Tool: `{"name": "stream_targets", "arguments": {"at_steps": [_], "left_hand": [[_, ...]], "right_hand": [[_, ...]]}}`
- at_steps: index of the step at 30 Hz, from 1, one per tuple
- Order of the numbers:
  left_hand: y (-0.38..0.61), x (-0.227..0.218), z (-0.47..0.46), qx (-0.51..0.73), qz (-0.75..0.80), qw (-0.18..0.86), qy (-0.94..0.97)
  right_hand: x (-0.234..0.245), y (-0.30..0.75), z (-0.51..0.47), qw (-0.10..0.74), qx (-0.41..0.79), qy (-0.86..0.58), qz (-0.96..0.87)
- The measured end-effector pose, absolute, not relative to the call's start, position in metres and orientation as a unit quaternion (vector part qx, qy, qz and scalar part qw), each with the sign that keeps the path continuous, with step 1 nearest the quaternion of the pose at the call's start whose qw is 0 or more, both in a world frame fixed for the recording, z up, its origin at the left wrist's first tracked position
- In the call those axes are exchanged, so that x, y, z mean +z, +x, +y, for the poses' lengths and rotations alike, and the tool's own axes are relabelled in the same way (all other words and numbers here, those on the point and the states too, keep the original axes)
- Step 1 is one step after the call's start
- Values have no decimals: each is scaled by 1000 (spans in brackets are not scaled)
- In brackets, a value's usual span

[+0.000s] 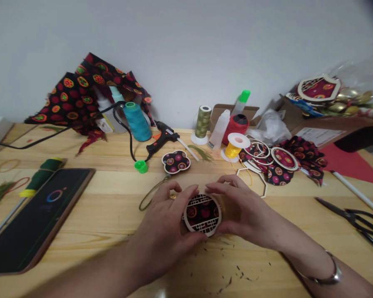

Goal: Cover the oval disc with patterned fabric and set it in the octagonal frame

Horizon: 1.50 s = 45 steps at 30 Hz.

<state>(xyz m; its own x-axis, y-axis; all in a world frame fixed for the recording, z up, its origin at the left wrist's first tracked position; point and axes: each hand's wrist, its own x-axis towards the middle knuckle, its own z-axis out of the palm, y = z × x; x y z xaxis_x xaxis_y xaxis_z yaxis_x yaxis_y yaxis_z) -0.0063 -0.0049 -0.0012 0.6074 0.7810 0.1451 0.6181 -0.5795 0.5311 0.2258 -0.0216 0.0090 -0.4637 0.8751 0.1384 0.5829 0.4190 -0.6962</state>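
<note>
A round wooden fretwork frame backed with black-and-red patterned fabric (202, 214) lies on the wooden table (112, 207) in front of me. My left hand (168, 227) curls round its left edge and my right hand (240, 213) round its right edge, fingers pressed against the rim. A flower-shaped fabric-covered piece (175, 161) lies just beyond, apart from both hands. A green-gold cord loop (151, 192) trails left of my left hand.
A black glue gun (163, 136) with its cable, a teal thread cone (137, 121), an olive spool (202, 122), a yellow spool (234, 147), glue bottles and patterned fabric (77, 95) stand behind. A tablet (37, 215) lies left; scissors (357, 221) lie right.
</note>
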Motion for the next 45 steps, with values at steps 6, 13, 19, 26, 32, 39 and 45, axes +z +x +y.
{"name": "stream_targets", "arguments": {"at_steps": [6,13,19,26,32,39,45], "left_hand": [[-7,-2,-6,188,404,212,870],[-6,0,-6,183,403,220,869],[-6,1,-6,182,408,210,869],[-6,1,-7,177,409,212,870],[-5,3,-5,181,408,224,866],[-4,3,-5,177,410,216,868],[-5,2,-6,178,408,203,872]], "right_hand": [[10,224,-20,247,293,-454,-805],[12,223,-22,236,296,-462,-802],[11,223,-20,236,291,-463,-803],[11,223,-20,236,292,-462,-803],[11,223,-20,237,299,-463,-800],[9,224,-20,232,298,-466,-800],[10,224,-20,226,297,-468,-801]]}}
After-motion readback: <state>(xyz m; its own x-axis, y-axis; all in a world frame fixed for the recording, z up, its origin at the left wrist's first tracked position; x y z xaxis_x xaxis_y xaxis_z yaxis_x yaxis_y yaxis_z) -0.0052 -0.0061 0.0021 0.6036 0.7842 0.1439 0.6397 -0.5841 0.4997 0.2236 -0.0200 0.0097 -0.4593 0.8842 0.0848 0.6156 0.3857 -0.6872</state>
